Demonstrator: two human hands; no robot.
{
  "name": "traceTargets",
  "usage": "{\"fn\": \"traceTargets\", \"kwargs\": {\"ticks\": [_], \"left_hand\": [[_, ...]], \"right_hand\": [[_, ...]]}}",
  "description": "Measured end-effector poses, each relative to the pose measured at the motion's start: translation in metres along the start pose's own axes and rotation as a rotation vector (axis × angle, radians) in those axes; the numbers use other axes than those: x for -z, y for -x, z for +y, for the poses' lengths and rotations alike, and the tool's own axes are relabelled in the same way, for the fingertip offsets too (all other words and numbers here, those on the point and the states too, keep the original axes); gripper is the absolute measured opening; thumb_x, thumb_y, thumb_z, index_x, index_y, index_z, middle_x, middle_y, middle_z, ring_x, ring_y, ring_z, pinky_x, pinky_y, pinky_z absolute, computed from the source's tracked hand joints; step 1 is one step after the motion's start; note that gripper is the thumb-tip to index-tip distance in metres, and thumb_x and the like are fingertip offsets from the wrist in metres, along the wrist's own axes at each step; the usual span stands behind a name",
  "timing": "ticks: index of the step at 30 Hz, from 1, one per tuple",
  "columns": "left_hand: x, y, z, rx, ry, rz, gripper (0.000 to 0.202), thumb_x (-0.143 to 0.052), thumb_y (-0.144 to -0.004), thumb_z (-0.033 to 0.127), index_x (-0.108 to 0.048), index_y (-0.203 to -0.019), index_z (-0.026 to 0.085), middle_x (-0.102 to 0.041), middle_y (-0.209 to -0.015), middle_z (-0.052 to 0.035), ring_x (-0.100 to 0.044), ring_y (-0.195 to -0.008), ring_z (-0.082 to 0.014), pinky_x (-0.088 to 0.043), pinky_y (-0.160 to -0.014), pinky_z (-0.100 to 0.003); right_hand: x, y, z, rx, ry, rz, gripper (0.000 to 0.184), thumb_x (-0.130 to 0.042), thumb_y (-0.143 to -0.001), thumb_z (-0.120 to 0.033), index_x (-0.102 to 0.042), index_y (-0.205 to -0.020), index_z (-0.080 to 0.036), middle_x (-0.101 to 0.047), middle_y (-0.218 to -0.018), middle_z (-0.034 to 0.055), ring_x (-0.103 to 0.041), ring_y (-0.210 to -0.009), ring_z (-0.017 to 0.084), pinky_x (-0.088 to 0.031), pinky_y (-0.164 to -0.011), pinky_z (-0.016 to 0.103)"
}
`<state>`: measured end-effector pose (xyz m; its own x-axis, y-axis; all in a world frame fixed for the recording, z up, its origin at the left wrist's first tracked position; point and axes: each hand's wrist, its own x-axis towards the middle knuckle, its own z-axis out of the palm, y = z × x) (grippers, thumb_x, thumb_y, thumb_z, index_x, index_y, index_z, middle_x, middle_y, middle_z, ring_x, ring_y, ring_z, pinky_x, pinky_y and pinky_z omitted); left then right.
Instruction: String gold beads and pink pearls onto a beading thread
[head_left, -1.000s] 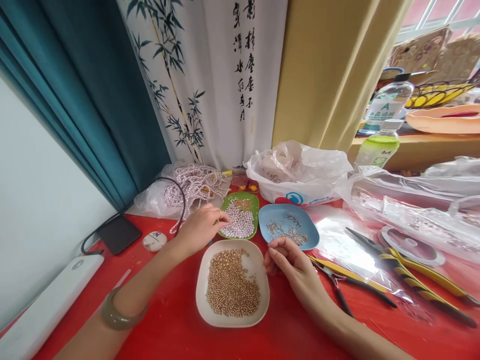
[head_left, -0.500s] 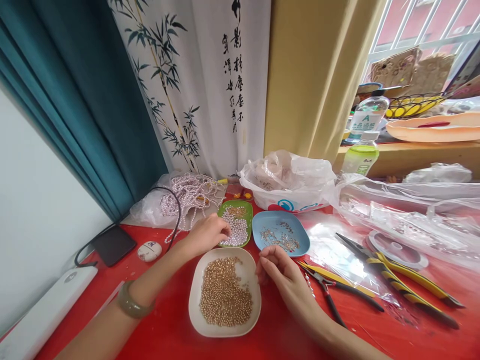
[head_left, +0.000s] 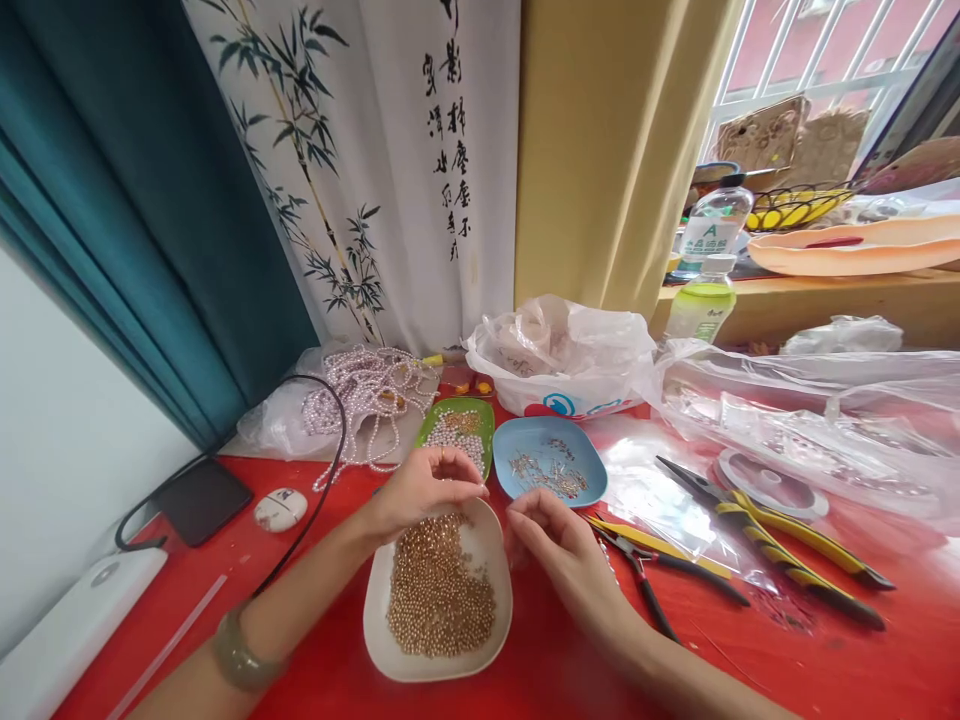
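Observation:
My left hand point(head_left: 433, 488) hovers over the far edge of a white dish point(head_left: 375, 640) of gold beads point(head_left: 439, 590). Its thumb and fingertips are pinched together; anything between them is too small to name. Just right of the dish, my right hand point(head_left: 551, 535) is also closed in a pinch, and what it holds, if anything, cannot be made out. Beyond my left hand lies a green dish point(head_left: 487, 425) with white pearl beads point(head_left: 454, 433) and some gold ones, partly hidden. A blue dish point(head_left: 510, 430) with small metal pins point(head_left: 551, 470) stands beyond my right hand.
Black-handled pliers point(head_left: 649, 570) and larger yellow-and-black pliers point(head_left: 765, 530) lie on the right, near a clear spool point(head_left: 772, 483). Pearl strands point(head_left: 367, 390) heap at the back left. A bag-lined basin point(head_left: 562, 370) stands behind the dishes. A black cable point(head_left: 341, 440) runs along the left.
My left hand has moved from over the green dish back toward me, to the white dish's far edge, closer to my right hand. The view has shifted slightly. My right hand keeps its pinch.

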<state>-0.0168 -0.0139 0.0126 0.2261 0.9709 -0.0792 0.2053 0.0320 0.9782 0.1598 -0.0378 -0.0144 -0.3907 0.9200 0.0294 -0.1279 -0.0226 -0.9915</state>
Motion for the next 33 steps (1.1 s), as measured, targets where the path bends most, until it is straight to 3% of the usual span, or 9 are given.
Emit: {"fn": "traceTargets", "kwargs": {"ticks": [3,8,33], "left_hand": [[-0.008,0.004,-0.004,0.040,0.157,-0.032,0.014,-0.069,-0.060,0.020,-0.061,-0.068,0.013,-0.059,-0.062,0.0008,-0.053,-0.056,-0.0087,-0.041,-0.058,-0.022],[-0.010,0.004,-0.006,0.046,0.218,-0.005,0.013,-0.071,-0.058,0.017,-0.063,-0.067,0.013,-0.060,-0.062,0.0006,-0.053,-0.055,-0.0082,-0.040,-0.055,-0.021],[-0.015,0.006,-0.006,0.004,0.127,0.000,0.010,-0.071,-0.057,0.017,-0.064,-0.064,0.015,-0.061,-0.064,0.0010,-0.052,-0.061,-0.0099,-0.039,-0.060,-0.022]], "right_hand": [[0.000,0.001,0.000,-0.007,0.029,-0.002,0.018,-0.050,-0.078,-0.032,-0.048,-0.067,-0.018,-0.053,-0.056,-0.0028,-0.051,-0.051,0.010,-0.042,-0.050,0.022],[-0.002,0.002,0.002,-0.046,0.035,-0.010,0.016,-0.051,-0.075,-0.026,-0.046,-0.062,-0.018,-0.052,-0.050,-0.0046,-0.049,-0.043,0.008,-0.039,-0.043,0.020],[-0.003,0.003,0.000,-0.084,0.042,0.008,0.011,-0.048,-0.071,-0.018,-0.045,-0.060,-0.018,-0.052,-0.045,-0.0053,-0.046,-0.039,0.006,-0.035,-0.040,0.017]]}}
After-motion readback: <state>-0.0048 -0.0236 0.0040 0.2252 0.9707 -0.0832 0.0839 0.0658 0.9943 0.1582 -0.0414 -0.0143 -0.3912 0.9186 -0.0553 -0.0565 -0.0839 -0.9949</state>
